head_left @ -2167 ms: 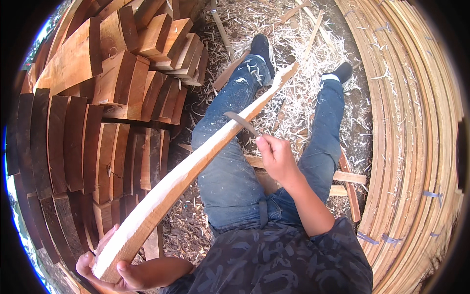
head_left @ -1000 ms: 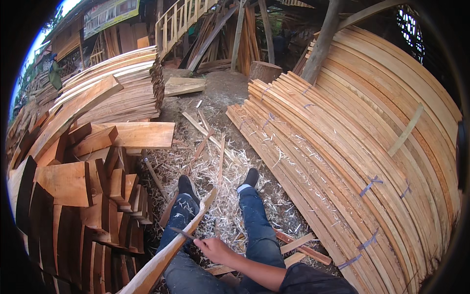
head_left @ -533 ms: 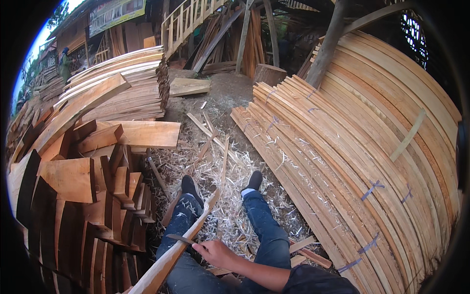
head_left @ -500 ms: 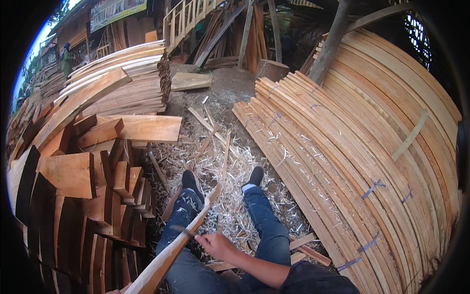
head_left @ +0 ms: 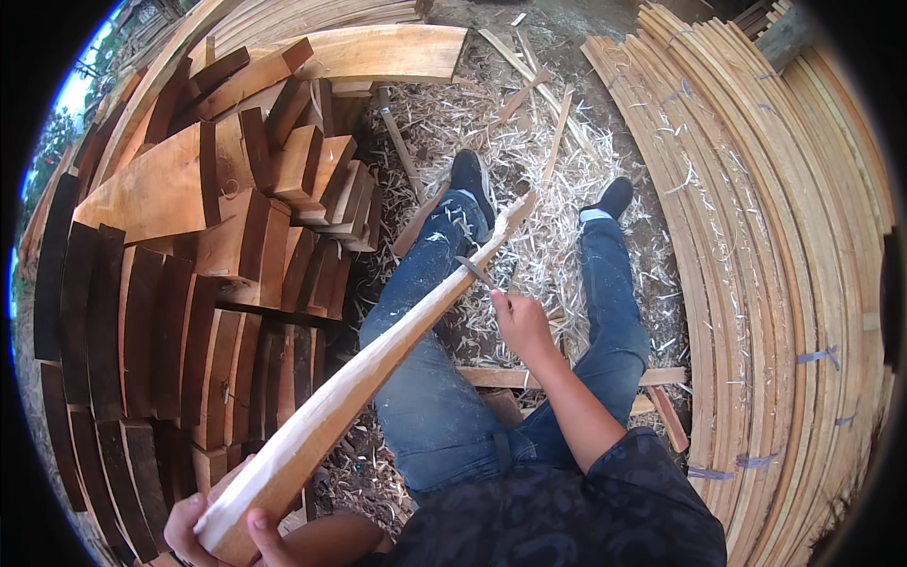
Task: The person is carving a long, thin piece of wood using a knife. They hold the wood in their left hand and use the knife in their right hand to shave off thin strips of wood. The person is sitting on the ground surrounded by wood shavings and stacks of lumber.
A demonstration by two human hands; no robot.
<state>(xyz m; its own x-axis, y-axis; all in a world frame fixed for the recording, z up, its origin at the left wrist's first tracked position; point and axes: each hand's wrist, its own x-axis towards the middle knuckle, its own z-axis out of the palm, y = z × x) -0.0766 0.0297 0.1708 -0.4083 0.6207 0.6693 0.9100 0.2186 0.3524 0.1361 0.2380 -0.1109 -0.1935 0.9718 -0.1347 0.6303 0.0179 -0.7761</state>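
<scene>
A long timber [head_left: 373, 373] slants over the left leg [head_left: 425, 392]; should its near end twist, a stroke might skid into that leg. The left hand [head_left: 189, 529] cups this end, half curled round both sides; the right hand [head_left: 522, 326], reaching forward, is fisted on a small curved knife [head_left: 475, 271] crossing the timber's far part.

1. Floor: bare dirt [head_left: 572, 21], heavily littered with pale curled wood shavings [head_left: 619, 279]; a few loose slats [head_left: 558, 132] lie in them.
2. Left: thick wooden blocks [head_left: 156, 189] stacked in rows, faces dark brown to orange.
3. Right: long planks [head_left: 737, 283] laid side by side, tied with purplish-grey strips [head_left: 710, 473].
4. Top right: part of a grey post [head_left: 789, 38].
5. Light: daylight; bright sky [head_left: 74, 94], green foliage [head_left: 45, 146] at left rim.
</scene>
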